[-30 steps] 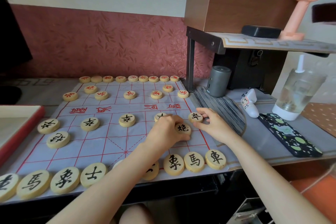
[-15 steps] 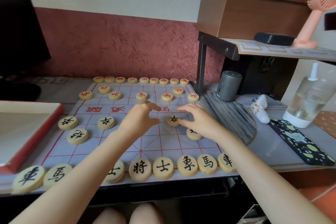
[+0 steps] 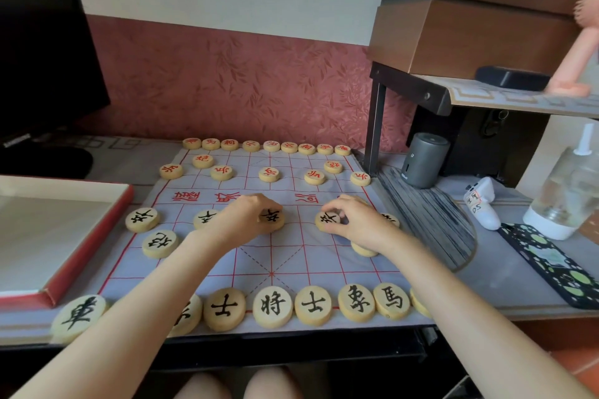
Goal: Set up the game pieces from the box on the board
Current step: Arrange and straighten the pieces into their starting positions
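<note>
While both hands work along the row of black soldiers, the setup looks nearly finished. The left hand [image 3: 249, 220] is curled over the middle soldier disc [image 3: 271, 220], fingertips closed on its rim as it sits on the cloth board [image 3: 288, 256]. The right hand [image 3: 353, 225] pinches the next soldier disc [image 3: 328, 220], which lies flat on the board just left of its fingers. Beyond the hands, on the far side of the printed river, the red pieces [image 3: 269, 174] seem complete: a full back line, two cannons and five soldiers, all well apart from either hand. To the outside of the left hand lie two more black soldiers [image 3: 142, 219] and a black cannon [image 3: 160, 243]. A further disc shows partly behind the right hand's knuckles, and another pale disc [image 3: 364, 249] peeks from under the right wrist, probably the second cannon, though its face is hidden. Nearer the person than both hands, the black back line [image 3: 272, 306] runs along the board's near edge, with the forearms covering some of it, so its count cannot be confirmed. The box tray [image 3: 64, 256], well off to the left of the left hand, shows no pieces in the part that is visible. Judging from this, placement is done and what remains is only nudging these two soldiers squarely onto their line crossings, and perhaps straightening whatever the arms hide.
</note>
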The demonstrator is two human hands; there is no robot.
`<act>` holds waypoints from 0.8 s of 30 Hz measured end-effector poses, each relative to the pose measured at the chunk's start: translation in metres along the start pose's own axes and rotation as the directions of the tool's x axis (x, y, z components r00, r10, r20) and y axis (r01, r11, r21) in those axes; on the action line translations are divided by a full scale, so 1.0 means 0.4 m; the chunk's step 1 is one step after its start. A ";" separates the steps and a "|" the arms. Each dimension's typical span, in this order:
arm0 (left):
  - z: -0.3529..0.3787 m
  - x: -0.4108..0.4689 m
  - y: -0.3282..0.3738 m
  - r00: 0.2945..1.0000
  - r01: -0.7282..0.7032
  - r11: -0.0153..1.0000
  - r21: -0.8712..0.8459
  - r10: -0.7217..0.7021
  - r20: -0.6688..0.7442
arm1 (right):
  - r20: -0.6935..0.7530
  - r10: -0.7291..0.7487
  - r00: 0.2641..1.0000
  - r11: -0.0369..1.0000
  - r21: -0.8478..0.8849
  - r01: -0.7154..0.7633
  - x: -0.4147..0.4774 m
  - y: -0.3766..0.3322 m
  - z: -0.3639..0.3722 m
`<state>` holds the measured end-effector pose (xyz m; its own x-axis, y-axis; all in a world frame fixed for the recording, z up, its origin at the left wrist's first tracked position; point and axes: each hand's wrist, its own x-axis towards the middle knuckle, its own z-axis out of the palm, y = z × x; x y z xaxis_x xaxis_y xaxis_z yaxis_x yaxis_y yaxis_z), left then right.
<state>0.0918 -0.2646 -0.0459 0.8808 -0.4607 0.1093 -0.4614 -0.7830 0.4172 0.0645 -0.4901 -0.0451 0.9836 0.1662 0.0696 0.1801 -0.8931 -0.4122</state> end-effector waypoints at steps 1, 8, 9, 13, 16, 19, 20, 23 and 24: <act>0.004 0.001 -0.001 1.000 0.007 1.000 0.015 -0.007 -0.013 | -0.029 0.009 1.000 1.000 -0.005 -0.009 0.000 0.001 0.004; 0.023 0.014 0.028 0.991 0.085 0.978 0.191 -0.063 -0.121 | -0.176 0.052 0.983 0.988 -0.131 -0.076 0.007 -0.019 0.029; 0.021 0.015 0.031 0.990 0.075 0.984 0.164 -0.054 -0.131 | -0.165 0.055 0.985 0.992 -0.106 -0.073 0.007 -0.020 0.026; 0.001 0.010 0.024 0.998 -0.021 0.999 0.036 0.023 -0.061 | -0.019 -0.042 0.999 0.999 -0.005 0.042 -0.004 -0.005 0.002; -0.018 0.001 0.012 0.996 -0.058 0.996 -0.062 0.062 0.062 | 0.050 -0.086 0.995 0.996 0.014 0.085 -0.007 0.009 -0.004; -0.033 -0.001 0.010 0.985 -0.110 0.993 -0.033 0.113 0.133 | 0.042 -0.042 0.998 0.995 0.093 0.038 -0.003 0.016 0.007; -0.035 0.001 0.009 0.982 -0.119 0.993 -0.012 0.119 0.143 | 0.035 -0.041 0.999 0.993 0.110 0.037 -0.003 0.015 0.010; -0.031 0.002 0.003 0.986 -0.124 0.992 0.032 0.120 0.114 | 0.007 -0.052 0.999 0.996 0.071 0.051 0.000 0.012 0.014; -0.028 0.003 0.001 0.987 -0.131 0.991 0.036 0.128 0.096 | -0.006 -0.042 0.999 0.997 0.063 0.042 -0.001 0.011 0.014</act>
<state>0.0939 -0.2607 -0.0356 0.8005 -0.5946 0.0749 -0.5767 -0.7302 0.3663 0.0649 -0.4918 -0.0520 0.9753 0.2006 0.0922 0.2203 -0.8571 -0.4656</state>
